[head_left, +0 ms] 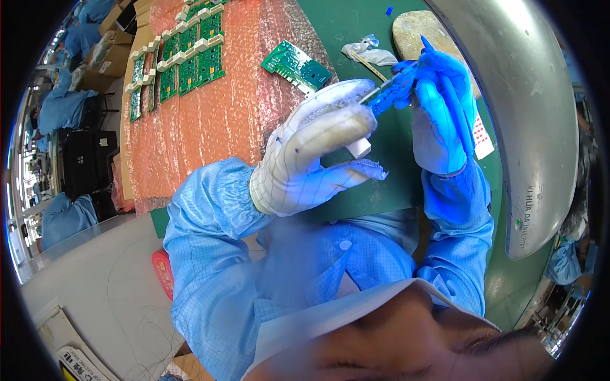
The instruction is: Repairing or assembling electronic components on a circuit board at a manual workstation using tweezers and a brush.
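Note:
My left hand (311,149) wears a white glove and is closed on a circuit board (395,90), seen nearly edge-on and tinted blue by strong light. A white block-shaped connector (359,148) shows below its fingers. My right hand (440,108), also gloved, is at the far end of that board. A slim blue pen (459,114) is gripped in it, slanting down past the wrist. Where the pen's tip meets the board, if it does, I cannot make out. Just beyond my left hand lies a loose green circuit board (296,66).
Rows of green boards (189,70) with white connectors lie on pink bubble wrap (197,127) at left. Beyond my hands are a crumpled white cloth (375,54), a thin stick (370,66), a round stone-like pad (419,30) and a blue cap (389,11). A large grey housing (543,127) stands at right.

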Demonstrator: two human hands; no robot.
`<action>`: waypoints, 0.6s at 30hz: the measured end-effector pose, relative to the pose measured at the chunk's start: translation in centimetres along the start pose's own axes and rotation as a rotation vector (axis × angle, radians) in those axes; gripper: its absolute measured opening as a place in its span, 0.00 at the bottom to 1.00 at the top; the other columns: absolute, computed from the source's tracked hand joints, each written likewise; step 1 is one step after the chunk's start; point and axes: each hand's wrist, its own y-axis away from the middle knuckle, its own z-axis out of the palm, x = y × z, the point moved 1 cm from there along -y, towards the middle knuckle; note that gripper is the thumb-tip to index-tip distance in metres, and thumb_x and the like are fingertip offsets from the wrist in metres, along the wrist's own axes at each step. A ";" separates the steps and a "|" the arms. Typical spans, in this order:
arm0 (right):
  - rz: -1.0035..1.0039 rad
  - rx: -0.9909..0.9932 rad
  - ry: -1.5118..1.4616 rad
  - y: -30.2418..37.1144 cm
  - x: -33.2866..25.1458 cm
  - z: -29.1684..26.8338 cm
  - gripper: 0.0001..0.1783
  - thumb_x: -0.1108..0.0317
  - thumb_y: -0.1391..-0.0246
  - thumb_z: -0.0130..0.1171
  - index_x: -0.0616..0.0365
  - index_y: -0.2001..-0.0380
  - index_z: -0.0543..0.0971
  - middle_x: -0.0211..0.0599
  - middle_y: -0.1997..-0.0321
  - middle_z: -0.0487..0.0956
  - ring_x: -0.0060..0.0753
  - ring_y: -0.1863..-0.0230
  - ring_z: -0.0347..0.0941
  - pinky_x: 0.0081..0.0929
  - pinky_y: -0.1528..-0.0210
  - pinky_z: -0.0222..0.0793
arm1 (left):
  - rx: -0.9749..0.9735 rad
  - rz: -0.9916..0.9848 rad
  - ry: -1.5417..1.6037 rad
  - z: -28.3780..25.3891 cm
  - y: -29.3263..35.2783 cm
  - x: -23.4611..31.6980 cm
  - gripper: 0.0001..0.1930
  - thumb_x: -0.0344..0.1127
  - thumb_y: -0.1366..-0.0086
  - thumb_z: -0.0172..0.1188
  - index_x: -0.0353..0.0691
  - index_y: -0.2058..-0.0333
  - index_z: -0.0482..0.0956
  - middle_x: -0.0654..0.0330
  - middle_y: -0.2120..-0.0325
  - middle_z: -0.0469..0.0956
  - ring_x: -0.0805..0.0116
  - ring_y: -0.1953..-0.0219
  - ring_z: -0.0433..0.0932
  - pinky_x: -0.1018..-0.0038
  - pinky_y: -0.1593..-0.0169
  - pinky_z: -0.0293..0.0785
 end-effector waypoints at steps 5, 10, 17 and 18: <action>0.184 0.017 -0.060 -0.2 -1.3 0.9 0.21 0.65 0.37 0.51 0.56 0.41 0.68 0.42 0.51 0.78 0.35 0.48 0.74 0.34 0.51 0.70 | 0.145 -0.230 0.490 0.1 -0.1 0.7 0.39 0.28 0.35 0.59 0.51 0.32 0.47 0.43 0.43 0.67 0.56 0.52 0.80 0.66 0.56 0.82; 0.250 0.119 -0.157 0.4 -1.5 1.2 0.21 0.64 0.35 0.48 0.55 0.41 0.67 0.39 0.48 0.77 0.34 0.44 0.72 0.38 0.44 0.67 | 0.298 -0.622 0.714 -0.2 -0.9 2.3 0.40 0.36 0.35 0.63 0.52 0.32 0.47 0.49 0.47 0.71 0.61 0.61 0.81 0.66 0.61 0.80; 0.239 0.114 -0.123 0.5 -1.7 1.9 0.21 0.61 0.33 0.47 0.54 0.40 0.67 0.38 0.40 0.71 0.35 0.42 0.71 0.41 0.41 0.66 | 0.337 -0.784 0.775 -0.4 -1.4 3.6 0.41 0.47 0.41 0.69 0.52 0.35 0.53 0.55 0.54 0.75 0.62 0.65 0.80 0.71 0.66 0.76; 0.221 0.103 -0.109 0.4 -1.8 1.9 0.21 0.60 0.33 0.47 0.54 0.40 0.67 0.38 0.38 0.70 0.35 0.42 0.71 0.42 0.40 0.66 | 0.327 -0.791 0.783 -0.4 -1.4 3.6 0.41 0.49 0.42 0.70 0.52 0.36 0.55 0.56 0.55 0.76 0.63 0.65 0.80 0.72 0.67 0.76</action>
